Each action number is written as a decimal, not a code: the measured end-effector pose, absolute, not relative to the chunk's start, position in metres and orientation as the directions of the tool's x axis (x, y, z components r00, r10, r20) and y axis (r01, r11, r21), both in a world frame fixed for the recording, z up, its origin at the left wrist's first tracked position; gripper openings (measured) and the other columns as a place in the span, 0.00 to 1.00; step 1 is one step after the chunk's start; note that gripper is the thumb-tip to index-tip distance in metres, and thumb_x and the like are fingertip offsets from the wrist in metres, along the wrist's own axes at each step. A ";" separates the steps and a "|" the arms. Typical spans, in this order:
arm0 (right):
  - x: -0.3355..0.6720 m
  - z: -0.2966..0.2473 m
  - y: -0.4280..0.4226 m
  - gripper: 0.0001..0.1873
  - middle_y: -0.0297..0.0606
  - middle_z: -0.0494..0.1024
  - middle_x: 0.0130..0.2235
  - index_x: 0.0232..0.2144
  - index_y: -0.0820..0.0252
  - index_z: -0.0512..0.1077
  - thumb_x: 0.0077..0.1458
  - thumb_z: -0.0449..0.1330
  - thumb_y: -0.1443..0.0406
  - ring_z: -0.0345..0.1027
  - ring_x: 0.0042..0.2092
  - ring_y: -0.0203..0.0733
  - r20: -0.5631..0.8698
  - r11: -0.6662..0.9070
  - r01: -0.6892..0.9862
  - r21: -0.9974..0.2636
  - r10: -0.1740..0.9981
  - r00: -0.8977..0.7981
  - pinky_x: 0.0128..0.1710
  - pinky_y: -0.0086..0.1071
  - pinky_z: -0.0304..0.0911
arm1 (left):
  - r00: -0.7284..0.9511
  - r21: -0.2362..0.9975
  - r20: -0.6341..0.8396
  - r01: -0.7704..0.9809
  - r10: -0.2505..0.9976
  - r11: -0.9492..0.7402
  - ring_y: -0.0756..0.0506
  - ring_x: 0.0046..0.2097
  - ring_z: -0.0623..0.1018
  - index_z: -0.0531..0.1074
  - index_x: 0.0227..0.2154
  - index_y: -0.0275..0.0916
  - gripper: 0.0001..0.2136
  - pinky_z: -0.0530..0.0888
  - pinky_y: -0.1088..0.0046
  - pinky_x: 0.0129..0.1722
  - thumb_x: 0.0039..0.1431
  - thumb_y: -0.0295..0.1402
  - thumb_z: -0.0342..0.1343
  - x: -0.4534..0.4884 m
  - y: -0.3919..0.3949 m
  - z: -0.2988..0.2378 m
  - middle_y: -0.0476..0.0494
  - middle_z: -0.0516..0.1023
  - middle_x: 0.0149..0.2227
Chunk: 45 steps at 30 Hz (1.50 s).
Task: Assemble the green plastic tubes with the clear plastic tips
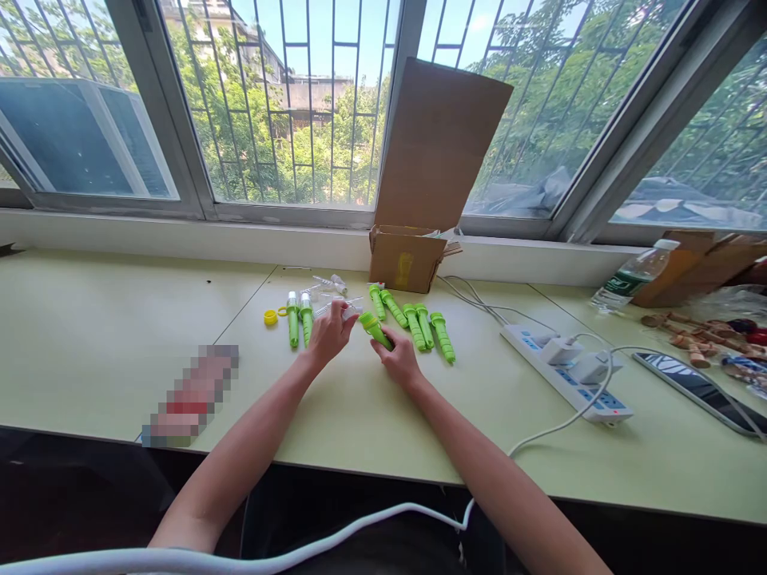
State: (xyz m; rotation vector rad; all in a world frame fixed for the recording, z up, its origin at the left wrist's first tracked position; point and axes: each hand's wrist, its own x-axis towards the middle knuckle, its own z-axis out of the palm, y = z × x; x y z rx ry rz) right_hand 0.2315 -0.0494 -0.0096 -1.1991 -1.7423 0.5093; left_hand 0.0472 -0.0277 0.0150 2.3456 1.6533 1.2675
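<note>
In my right hand [396, 355] is a ridged green plastic tube [372, 326], tilted with its wider end toward my left hand. My left hand [331, 331] is closed in a pinch, with a clear plastic piece [351, 310] at its fingertips, close to the tube's wide end. Left of it lie two green tubes with clear, white-tipped tops [293, 323], the nearer one partly behind my hand. A yellow ring cap [271, 318] sits beside them. Several more green tubes [442, 337] lie to the right. Loose clear pieces [333, 283] rest behind my left hand.
An open cardboard box [403, 259] stands against the window sill, flap raised. To the right are a power strip [566, 371] with plugs and white cables, a phone [698, 391], a water bottle [635, 275] and wooden pieces [689, 339]. A white cable crosses in front of me.
</note>
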 end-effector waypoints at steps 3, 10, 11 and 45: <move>0.232 -0.010 -0.049 0.18 0.38 0.77 0.31 0.42 0.62 0.75 0.50 0.57 0.60 0.67 0.33 0.45 0.456 0.437 0.499 -0.748 0.885 -0.093 0.33 0.33 0.61 | 0.132 0.429 0.617 0.769 0.775 -0.473 0.44 0.34 0.79 0.56 0.46 0.39 0.14 0.66 0.72 0.28 0.64 0.43 0.47 0.047 -0.028 0.014 0.42 0.79 0.35; 0.232 -0.010 -0.050 0.18 0.39 0.78 0.33 0.42 0.63 0.76 0.50 0.57 0.60 0.68 0.34 0.45 0.462 0.444 0.503 -0.741 0.882 -0.097 0.34 0.34 0.62 | 0.164 0.379 0.646 0.779 0.746 -0.499 0.44 0.35 0.79 0.57 0.46 0.40 0.12 0.66 0.72 0.28 0.65 0.40 0.47 0.047 -0.027 0.012 0.42 0.78 0.38; 0.232 -0.010 -0.050 0.18 0.39 0.78 0.33 0.41 0.63 0.76 0.50 0.57 0.60 0.68 0.34 0.45 0.462 0.444 0.505 -0.740 0.881 -0.098 0.34 0.34 0.62 | 0.165 0.370 0.656 0.780 0.737 -0.504 0.44 0.36 0.79 0.57 0.46 0.40 0.12 0.66 0.72 0.28 0.65 0.39 0.48 0.047 -0.027 0.012 0.42 0.78 0.39; 0.232 -0.013 -0.048 0.16 0.38 0.78 0.31 0.40 0.63 0.76 0.50 0.58 0.60 0.68 0.33 0.44 0.482 0.465 0.504 -0.728 0.870 -0.106 0.34 0.34 0.62 | 0.088 0.395 0.825 0.617 0.559 -0.681 0.43 0.44 0.76 0.65 0.48 0.40 0.11 0.69 0.62 0.45 0.66 0.34 0.43 0.052 -0.028 0.012 0.40 0.78 0.40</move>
